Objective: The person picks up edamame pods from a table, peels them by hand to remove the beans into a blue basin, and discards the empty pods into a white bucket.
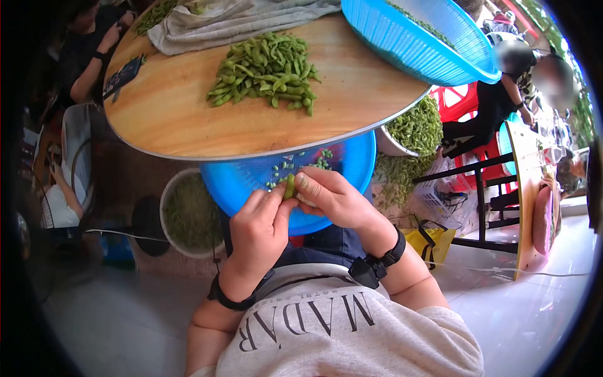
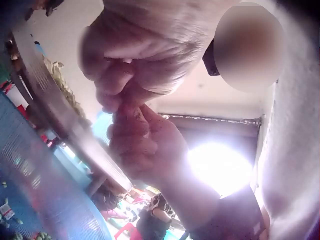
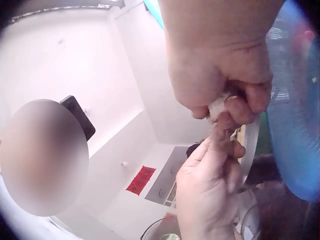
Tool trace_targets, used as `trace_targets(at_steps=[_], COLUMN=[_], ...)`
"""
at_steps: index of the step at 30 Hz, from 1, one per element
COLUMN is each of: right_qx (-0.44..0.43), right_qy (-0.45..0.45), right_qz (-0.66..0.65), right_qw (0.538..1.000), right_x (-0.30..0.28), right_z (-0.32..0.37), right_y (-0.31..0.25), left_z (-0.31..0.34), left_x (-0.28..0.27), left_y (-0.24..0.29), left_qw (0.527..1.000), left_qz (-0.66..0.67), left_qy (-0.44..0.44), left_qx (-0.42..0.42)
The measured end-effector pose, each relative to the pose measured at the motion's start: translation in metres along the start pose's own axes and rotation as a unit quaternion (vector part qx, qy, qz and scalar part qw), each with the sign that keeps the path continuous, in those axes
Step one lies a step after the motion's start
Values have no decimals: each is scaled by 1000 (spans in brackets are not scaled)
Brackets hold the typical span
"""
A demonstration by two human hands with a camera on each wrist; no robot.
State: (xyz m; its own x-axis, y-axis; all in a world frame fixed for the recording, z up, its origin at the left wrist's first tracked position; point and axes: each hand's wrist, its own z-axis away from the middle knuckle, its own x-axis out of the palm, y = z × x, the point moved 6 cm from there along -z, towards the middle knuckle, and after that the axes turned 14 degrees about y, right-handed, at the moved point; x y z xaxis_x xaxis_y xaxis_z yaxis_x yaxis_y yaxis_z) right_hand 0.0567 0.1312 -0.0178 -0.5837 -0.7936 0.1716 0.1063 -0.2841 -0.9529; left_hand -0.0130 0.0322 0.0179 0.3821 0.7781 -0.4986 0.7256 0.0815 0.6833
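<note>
A green pod (image 1: pixel 289 187) stands upright between the fingertips of both hands in the head view. My left hand (image 1: pixel 252 227) pinches it from the left, and my right hand (image 1: pixel 339 200) grips it from the right with the thumb near its top. Something white (image 3: pixel 218 108) shows among the curled fingers of my right hand (image 3: pixel 222 75) in the right wrist view. Below the hands is a blue basket (image 1: pixel 217 196) with loose green beans (image 1: pixel 323 158) in it. In the left wrist view, my left hand (image 2: pixel 145 47) and right hand (image 2: pixel 150 147) meet at the fingertips, hiding the pod.
A heap of pods (image 1: pixel 267 69) lies on the wooden table (image 1: pixel 169 119), beside a grey cloth (image 1: pixel 213 28) and a blue colander (image 1: pixel 414 53). A round tub (image 1: pixel 191 213) stands at left; a container of green pieces (image 1: pixel 414 129) stands at right. People sit on both sides.
</note>
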Motion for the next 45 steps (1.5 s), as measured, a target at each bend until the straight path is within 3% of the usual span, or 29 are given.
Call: trace_targets(at_steps=[5, 10, 12, 14, 18, 21, 23, 25, 27, 28, 30, 32, 35, 39, 41, 45], right_qx=[-39, -37, -56, -85, -156, -170, -150, -163, -215, -159, -133, -97, -124, -316, -292, -255], right_qy=[26, 28, 34, 47, 46, 1, -13, 44, 50, 15, -8, -24, 13, 66, 80, 97], right_qz=[0, -50, -43, -28, 49, 155, 258, 264, 225, 202, 166, 146, 192, 301, 338, 376], right_qw=[999, 998, 997, 995, 986, 973, 954, 950, 949, 966, 977, 984, 973, 897, 891, 886], right_x=[1, 5, 3, 2, -6, -16, -26, -35, -32, -30, -31, -32, -36, -31, -28, -27], right_z=[0, 0, 1, 4, 7, 9, 6, 0, 0, -3, -9, -9, -14, -16, -13, -14], right_y=[3, 6, 7, 5, 2, -4, -4, -7, -14, -6, 3, 3, 15, 14, 13, 22], left_z=[0, 5, 12, 20, 17, 19, 20, 22, 23, 23, 23, 26, 25, 29, 29, 28], left_x=[2, 8, 15, 20, 31, 35, 35, 38, 42, 43, 43, 44, 47, 50, 52, 59], left_y=[5, -5, -24, -32, -43, -46, -42, -45, -44, -45, -49, -53, -54, -65, -67, -68], left_qw=[999, 997, 966, 869, 732, 756, 809, 845, 822, 800, 749, 774, 801, 846, 883, 886], left_qz=[13, 55, 173, 293, 446, 409, 347, 303, 342, 369, 419, 384, 337, 259, 183, 150], left_qy=[20, 50, 15, 3, -61, -112, -108, -100, -106, -103, -107, -119, -154, -184, -192, -219], left_qx=[40, 0, -193, -398, -512, -498, -462, -430, -444, -461, -502, -489, -470, -428, -388, -379])
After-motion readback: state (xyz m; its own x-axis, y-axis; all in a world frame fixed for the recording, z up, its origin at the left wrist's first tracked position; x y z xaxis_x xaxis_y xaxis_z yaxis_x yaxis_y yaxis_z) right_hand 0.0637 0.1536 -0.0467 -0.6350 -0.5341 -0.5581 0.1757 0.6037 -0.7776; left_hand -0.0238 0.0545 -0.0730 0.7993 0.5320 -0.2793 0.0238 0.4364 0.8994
